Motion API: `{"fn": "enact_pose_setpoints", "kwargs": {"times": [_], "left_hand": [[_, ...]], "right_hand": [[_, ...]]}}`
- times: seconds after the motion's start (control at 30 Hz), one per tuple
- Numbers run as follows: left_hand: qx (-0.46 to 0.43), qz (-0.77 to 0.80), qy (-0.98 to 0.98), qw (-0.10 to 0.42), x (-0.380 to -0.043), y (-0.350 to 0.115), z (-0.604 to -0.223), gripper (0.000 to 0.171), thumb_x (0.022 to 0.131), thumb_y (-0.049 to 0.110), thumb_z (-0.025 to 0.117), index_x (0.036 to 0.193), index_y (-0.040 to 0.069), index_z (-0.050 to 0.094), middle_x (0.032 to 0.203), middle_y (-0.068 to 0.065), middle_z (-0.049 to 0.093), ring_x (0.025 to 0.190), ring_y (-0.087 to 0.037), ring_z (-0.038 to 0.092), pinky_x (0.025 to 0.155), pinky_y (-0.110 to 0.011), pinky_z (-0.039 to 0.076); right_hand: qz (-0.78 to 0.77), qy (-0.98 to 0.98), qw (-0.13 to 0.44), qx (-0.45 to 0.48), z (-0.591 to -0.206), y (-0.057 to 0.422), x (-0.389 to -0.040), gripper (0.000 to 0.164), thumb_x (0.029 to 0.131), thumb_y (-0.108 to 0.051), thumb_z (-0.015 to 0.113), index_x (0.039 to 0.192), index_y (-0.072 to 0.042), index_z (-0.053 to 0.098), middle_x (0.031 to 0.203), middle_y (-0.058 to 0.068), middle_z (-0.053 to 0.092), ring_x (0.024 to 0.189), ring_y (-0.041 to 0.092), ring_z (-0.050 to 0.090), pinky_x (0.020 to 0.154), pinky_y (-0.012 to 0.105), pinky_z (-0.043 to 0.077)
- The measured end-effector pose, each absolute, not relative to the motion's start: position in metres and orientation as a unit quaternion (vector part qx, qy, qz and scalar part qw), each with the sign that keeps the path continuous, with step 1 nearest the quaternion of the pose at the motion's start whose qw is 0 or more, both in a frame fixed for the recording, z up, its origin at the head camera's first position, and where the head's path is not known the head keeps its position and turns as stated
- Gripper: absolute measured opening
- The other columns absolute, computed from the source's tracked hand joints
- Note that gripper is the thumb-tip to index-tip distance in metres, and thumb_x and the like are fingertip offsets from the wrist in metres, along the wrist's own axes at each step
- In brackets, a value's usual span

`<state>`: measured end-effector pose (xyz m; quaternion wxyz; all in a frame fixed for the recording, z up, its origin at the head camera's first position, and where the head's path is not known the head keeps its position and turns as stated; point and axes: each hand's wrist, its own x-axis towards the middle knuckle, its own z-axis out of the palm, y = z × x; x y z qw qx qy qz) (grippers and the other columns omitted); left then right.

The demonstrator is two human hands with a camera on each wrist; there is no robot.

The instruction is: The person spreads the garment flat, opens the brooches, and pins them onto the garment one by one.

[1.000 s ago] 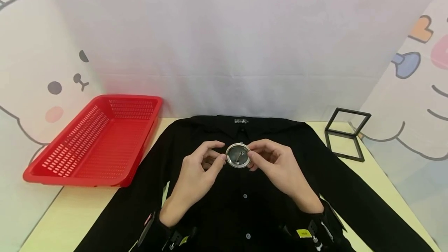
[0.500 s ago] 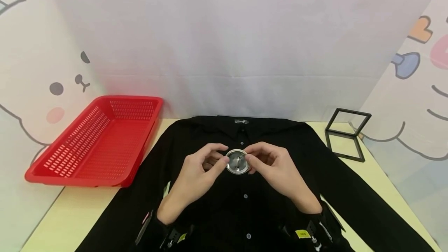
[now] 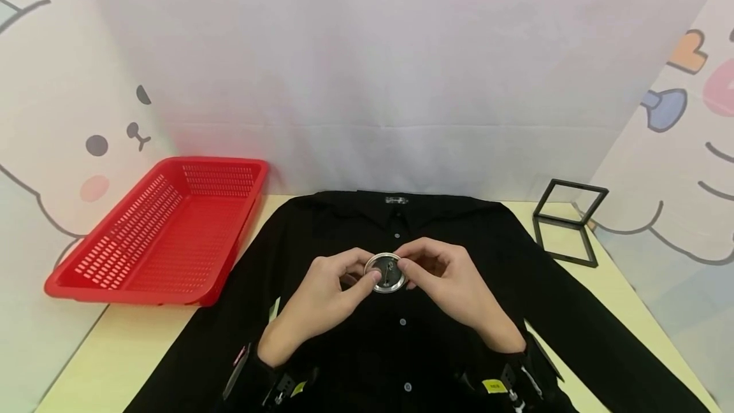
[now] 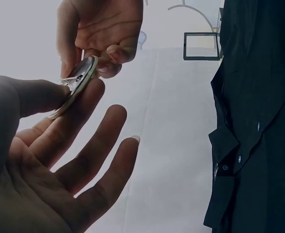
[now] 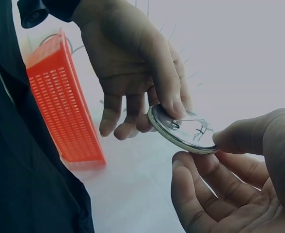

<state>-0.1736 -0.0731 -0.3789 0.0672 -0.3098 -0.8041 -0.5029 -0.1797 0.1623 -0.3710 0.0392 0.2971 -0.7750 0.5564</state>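
A round pin-back badge (image 3: 387, 271), silver-rimmed, is held between both hands above a black button-up shirt (image 3: 367, 209) spread flat. Its metal back faces up; in the right wrist view a thin wire pin (image 5: 190, 120) runs across that back. My left hand (image 3: 327, 292) pinches the left edge, thumb on the back and index finger beneath, other fingers spread in the left wrist view. On the opposite edge my right hand (image 3: 455, 285) grips with thumb above and fingers under. The badge's front is hidden below.
A red perforated plastic basket (image 3: 209, 292) stands on the left of the pale yellow table (image 3: 137, 327). At the back right is a black hinged square frame (image 3: 564, 220), propped half unfolded. A white curtain (image 3: 390, 69) rises behind the table.
The badge has come slightly lower, toward the person. My left hand, earlier at its edge with fingertips, now takes a fuller pinch, thumb over the back. The right hand keeps its hold.
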Motion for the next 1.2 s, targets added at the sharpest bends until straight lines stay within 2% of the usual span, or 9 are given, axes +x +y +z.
{"fn": "enact_pose_setpoints", "kwargs": {"times": [0.2,0.67,1.0,1.2], "left_hand": [[-0.308,-0.501,-0.806,0.068,-0.1749,-0.0741,-0.3772,0.009,0.099,0.012,0.068,0.108,0.011,0.072,0.084,0.006,0.076,0.076,-0.001,0.07,0.07,-0.026,0.061],[-0.277,-0.509,-0.809,0.097,-0.174,-0.0773,-0.3762,0.011,0.097,0.008,0.07,0.107,0.012,0.071,0.086,0.006,0.078,0.077,-0.003,0.071,0.071,-0.026,0.061],[-0.273,-0.519,-0.805,0.091,-0.1738,-0.0723,-0.3793,0.011,0.098,0.008,0.07,0.108,0.012,0.071,0.085,0.006,0.077,0.077,-0.003,0.071,0.072,-0.029,0.062],[-0.273,-0.515,-0.808,0.091,-0.1751,-0.0707,-0.3814,0.01,0.099,0.01,0.068,0.108,0.012,0.07,0.085,0.006,0.077,0.075,-0.002,0.07,0.071,-0.025,0.061]], "right_hand": [[0.551,-0.779,0.043,0.297,-0.3689,0.1629,-0.1808,0.016,0.102,-0.004,0.063,0.112,-0.011,0.073,0.098,0.005,0.074,0.074,0.019,0.07,0.066,0.03,0.06],[0.556,-0.778,0.007,0.292,-0.3703,0.1626,-0.1818,0.013,0.101,-0.005,0.064,0.112,-0.009,0.072,0.096,0.009,0.073,0.079,0.025,0.072,0.069,0.033,0.062],[0.549,-0.785,0.01,0.285,-0.3729,0.1646,-0.1813,0.012,0.102,-0.006,0.064,0.109,-0.01,0.072,0.093,0.006,0.073,0.077,0.021,0.072,0.068,0.032,0.062],[0.547,-0.786,0.01,0.288,-0.3747,0.1646,-0.1839,0.011,0.102,-0.006,0.064,0.109,-0.011,0.072,0.093,0.005,0.072,0.077,0.019,0.072,0.068,0.032,0.061]]}}
